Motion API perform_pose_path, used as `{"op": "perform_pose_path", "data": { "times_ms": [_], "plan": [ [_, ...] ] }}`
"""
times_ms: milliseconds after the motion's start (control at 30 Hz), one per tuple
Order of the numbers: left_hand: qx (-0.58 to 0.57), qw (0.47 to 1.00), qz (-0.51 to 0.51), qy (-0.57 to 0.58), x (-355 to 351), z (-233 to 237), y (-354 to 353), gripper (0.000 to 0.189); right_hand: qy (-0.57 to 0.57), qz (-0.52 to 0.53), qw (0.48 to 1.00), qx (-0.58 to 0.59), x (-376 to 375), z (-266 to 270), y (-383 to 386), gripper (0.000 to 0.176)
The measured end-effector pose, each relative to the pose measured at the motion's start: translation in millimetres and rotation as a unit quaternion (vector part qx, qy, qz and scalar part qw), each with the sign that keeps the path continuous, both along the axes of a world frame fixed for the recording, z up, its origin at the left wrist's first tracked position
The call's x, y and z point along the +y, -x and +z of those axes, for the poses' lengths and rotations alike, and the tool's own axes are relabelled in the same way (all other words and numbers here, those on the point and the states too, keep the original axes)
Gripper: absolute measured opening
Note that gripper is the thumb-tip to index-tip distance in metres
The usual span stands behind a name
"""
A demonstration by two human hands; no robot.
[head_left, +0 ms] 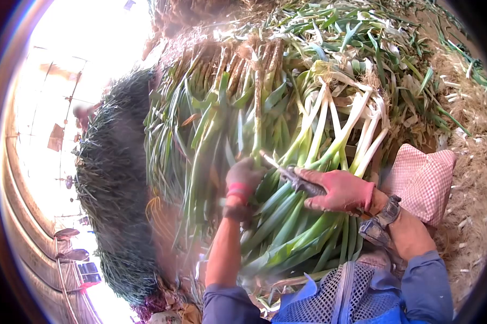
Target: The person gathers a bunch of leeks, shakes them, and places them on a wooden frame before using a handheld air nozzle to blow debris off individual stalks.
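Long green onions with white stalks and roots lie fanned out in front of me, their green leaves reaching toward my lap. My left hand, in a glove with a pink cuff, is closed round the lower end of an upright onion stalk. My right hand, in a reddish glove, is closed round the dark handle of a tool. The tool's light tip points up and left, close to my left hand. A strapped device sits on my right wrist.
A row of onions with brownish stalks lies beyond. Stripped leaves heap up at the back right. A checked cushion is by my right arm, beside root trimmings. A tall stack of dark green onions stands left.
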State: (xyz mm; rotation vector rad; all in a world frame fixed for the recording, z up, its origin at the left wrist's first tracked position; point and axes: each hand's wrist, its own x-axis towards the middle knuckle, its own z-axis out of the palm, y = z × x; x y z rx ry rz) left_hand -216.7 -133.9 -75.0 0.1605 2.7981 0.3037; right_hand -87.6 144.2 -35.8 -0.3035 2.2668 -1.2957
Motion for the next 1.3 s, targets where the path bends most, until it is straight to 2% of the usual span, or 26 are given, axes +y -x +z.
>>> {"op": "perform_pose_path", "data": {
  "times_ms": [67, 133, 167, 267, 333, 400, 467, 533, 733, 800, 933, 1000, 1067, 1133, 1200, 1233, 1267, 1300],
  "plan": [
    [-0.001, 1.0, -0.001, -0.023, -5.3, -6.3, 2.4, 0.05, -0.014, 0.009, 1.0, 0.026, -5.9, 0.9, 4.2, 0.086],
    [-0.039, 0.994, 0.037, -0.1, -12.1, -11.3, 1.3, 0.047, -0.111, -0.026, 0.993, -0.008, -9.0, 8.0, 15.1, 0.086],
    [-0.044, 0.99, 0.04, -0.128, -15.0, -12.6, 0.6, 0.045, -0.081, -0.029, 0.996, 0.007, -7.1, 0.5, 13.7, 0.085],
    [-0.032, 0.993, 0.035, -0.105, -14.4, -17.4, -0.8, 0.044, -0.051, 0.031, 0.998, -0.017, -9.2, 10.3, 7.5, 0.083],
    [-0.04, 0.994, 0.031, -0.101, -12.4, -17.1, 1.0, 0.043, -0.086, 0.022, 0.996, -0.019, -12.9, 12.1, 16.3, 0.082],
    [-0.039, 0.995, 0.031, -0.086, -14.3, -19.8, 1.9, 0.042, -0.114, -0.035, 0.993, 0.016, -16.7, -1.3, 34.9, 0.082],
    [-0.033, 0.995, 0.026, -0.087, -16.1, -21.0, 1.7, 0.041, -0.115, -0.037, 0.992, -0.027, -17.5, 5.6, 57.0, 0.082],
    [-0.027, 0.995, 0.021, -0.09, -17.8, -23.9, 1.3, 0.041, -0.133, -0.062, 0.989, 0.032, -21.2, -4.4, 75.3, 0.082],
    [-0.035, 0.997, 0.037, -0.058, -14.2, -19.4, -2.5, 0.039, -0.154, -0.092, 0.984, 0.011, -23.9, 1.8, 128.8, 0.085],
    [-0.049, 0.994, 0.034, -0.092, -17.0, -23.9, -2.9, 0.038, -0.163, -0.102, 0.981, 0.04, -25.7, -3.3, 144.7, 0.084],
    [-0.034, 0.997, 0.021, -0.07, -14.8, -22.8, -5.8, 0.037, -0.171, -0.142, 0.972, 0.07, -30.6, -19.4, 169.2, 0.084],
    [-0.045, 0.996, 0.023, -0.072, -11.4, -16.5, -9.7, 0.038, -0.162, -0.16, 0.971, 0.077, -31.4, -21.9, 170.1, 0.083],
    [-0.036, 0.997, 0.02, -0.059, -7.7, -17.0, -15.8, 0.039, -0.155, -0.12, 0.98, 0.015, -29.4, -12.0, 164.7, 0.085],
    [-0.026, 0.998, 0.014, -0.048, -5.0, -13.9, -19.1, 0.041, -0.181, -0.107, 0.977, 0.032, -25.7, -12.8, 157.7, 0.084],
    [-0.045, 0.998, 0.004, -0.034, -4.6, -10.1, -23.3, 0.035, -0.121, -0.142, 0.982, -0.024, -23.0, 3.4, 131.6, 0.084],
    [-0.042, 0.998, 0.005, -0.035, -4.4, -12.2, -27.1, 0.035, -0.125, -0.127, 0.982, -0.055, -21.4, 15.3, 116.8, 0.085],
    [-0.036, 0.998, 0.008, -0.056, -4.1, -15.9, -31.0, 0.034, -0.143, -0.101, 0.984, 0.027, -18.6, -4.7, 101.5, 0.086],
    [-0.022, 0.997, 0.016, -0.074, -5.6, -15.0, -31.4, 0.033, -0.135, -0.095, 0.986, 0.039, -18.2, -21.4, 84.6, 0.086]
  ]
}}
